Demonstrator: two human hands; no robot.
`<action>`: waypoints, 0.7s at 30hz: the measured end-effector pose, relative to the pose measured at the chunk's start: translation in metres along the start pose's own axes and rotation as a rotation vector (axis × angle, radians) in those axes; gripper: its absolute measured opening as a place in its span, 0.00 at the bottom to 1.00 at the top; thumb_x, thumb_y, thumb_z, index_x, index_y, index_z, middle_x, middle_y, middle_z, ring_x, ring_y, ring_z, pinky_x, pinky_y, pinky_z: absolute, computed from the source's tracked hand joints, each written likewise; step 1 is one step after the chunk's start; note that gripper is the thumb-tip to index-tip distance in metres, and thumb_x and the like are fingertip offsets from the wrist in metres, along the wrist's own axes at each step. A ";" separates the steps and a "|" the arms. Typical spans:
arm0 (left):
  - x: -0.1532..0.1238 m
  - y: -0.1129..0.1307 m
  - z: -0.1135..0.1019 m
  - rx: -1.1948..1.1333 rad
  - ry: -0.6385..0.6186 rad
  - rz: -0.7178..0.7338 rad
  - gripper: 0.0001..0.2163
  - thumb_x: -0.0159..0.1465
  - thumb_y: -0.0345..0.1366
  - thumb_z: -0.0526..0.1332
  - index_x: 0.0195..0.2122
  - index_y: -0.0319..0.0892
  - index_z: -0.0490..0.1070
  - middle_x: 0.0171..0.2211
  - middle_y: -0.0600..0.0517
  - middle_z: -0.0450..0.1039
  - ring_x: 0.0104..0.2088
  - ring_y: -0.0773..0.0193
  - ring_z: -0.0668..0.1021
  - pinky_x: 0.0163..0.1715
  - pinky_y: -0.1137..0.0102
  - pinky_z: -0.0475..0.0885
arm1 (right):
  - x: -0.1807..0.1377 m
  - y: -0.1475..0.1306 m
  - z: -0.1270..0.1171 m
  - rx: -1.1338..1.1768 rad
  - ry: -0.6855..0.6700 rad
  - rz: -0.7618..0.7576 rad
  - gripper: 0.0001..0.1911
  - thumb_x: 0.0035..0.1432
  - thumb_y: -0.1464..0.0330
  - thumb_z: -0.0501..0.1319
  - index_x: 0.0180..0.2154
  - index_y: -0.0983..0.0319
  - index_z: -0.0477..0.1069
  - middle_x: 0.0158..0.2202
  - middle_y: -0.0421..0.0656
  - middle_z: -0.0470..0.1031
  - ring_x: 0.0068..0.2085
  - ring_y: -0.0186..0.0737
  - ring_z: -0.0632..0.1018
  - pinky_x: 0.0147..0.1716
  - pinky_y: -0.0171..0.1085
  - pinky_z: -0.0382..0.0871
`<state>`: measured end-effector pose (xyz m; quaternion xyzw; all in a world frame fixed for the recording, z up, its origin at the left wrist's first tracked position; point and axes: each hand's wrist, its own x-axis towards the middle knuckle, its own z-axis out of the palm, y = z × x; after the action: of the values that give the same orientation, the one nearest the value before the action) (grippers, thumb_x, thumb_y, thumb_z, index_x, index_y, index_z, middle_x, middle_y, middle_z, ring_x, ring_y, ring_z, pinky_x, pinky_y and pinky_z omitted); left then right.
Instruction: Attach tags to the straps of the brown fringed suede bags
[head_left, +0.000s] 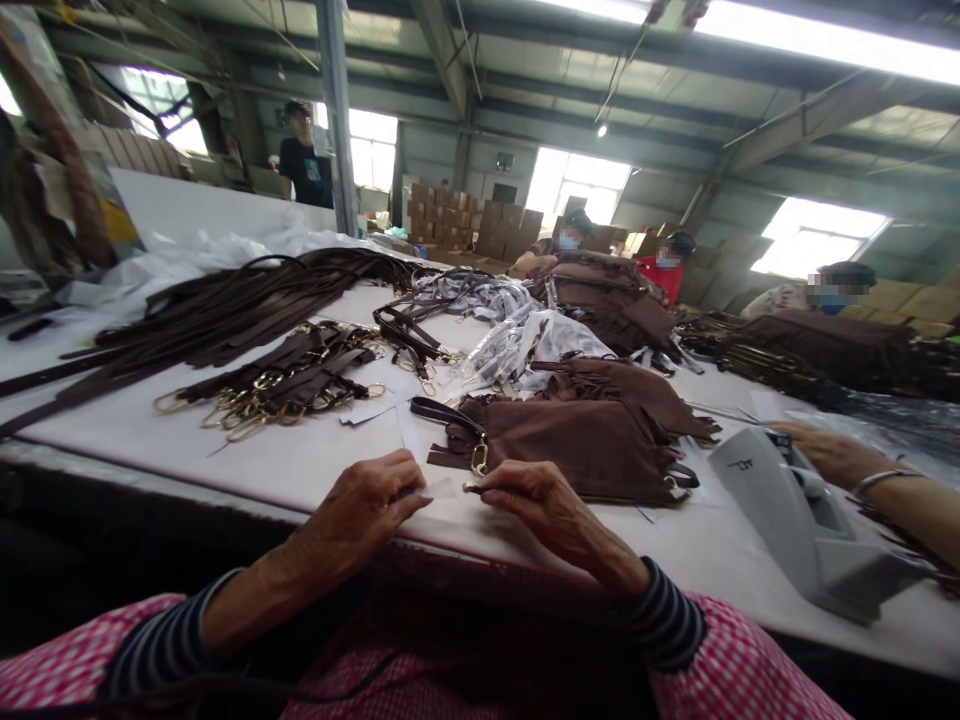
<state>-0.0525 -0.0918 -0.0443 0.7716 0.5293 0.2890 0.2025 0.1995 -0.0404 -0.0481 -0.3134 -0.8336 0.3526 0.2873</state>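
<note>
My left hand (375,500) is closed near the table edge, thumb and fingers pinching a thin, whitish translucent piece of film (439,489). Facing it, my right hand (544,510) pinches a small dark piece with a gold metal end (472,488); its exact kind is hidden by the fingers. Just beyond my right hand lies a dark brown bag (570,440) with fringed sides. A black wrist strap (448,412) with a gold clasp (480,457) rests at its left end.
Short brown straps with gold hooks (281,385) lie left, long straps (247,295) behind them. Plastic-wrapped pieces (525,345) and stacked brown bags (607,300) are further back. A grey tape dispenser (802,520) stands right, beside another person's arm (847,460). Several people are around the table.
</note>
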 end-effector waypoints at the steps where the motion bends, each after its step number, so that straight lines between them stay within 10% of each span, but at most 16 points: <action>1: 0.000 -0.001 0.000 0.007 0.003 0.014 0.09 0.66 0.37 0.58 0.30 0.42 0.71 0.31 0.53 0.71 0.34 0.64 0.74 0.37 0.70 0.63 | 0.000 -0.001 0.000 -0.019 -0.004 0.000 0.13 0.65 0.62 0.61 0.41 0.61 0.82 0.35 0.43 0.79 0.36 0.38 0.76 0.37 0.34 0.66; 21: 0.010 0.010 -0.005 0.254 -0.080 -0.091 0.09 0.65 0.38 0.58 0.31 0.42 0.73 0.33 0.50 0.74 0.36 0.58 0.76 0.36 0.67 0.62 | 0.001 -0.008 0.007 -0.290 0.029 -0.055 0.08 0.65 0.67 0.62 0.39 0.61 0.80 0.34 0.43 0.79 0.34 0.36 0.76 0.36 0.32 0.63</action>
<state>-0.0462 -0.0863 -0.0328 0.7771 0.5875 0.1794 0.1371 0.1915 -0.0468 -0.0461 -0.3336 -0.8798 0.2160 0.2607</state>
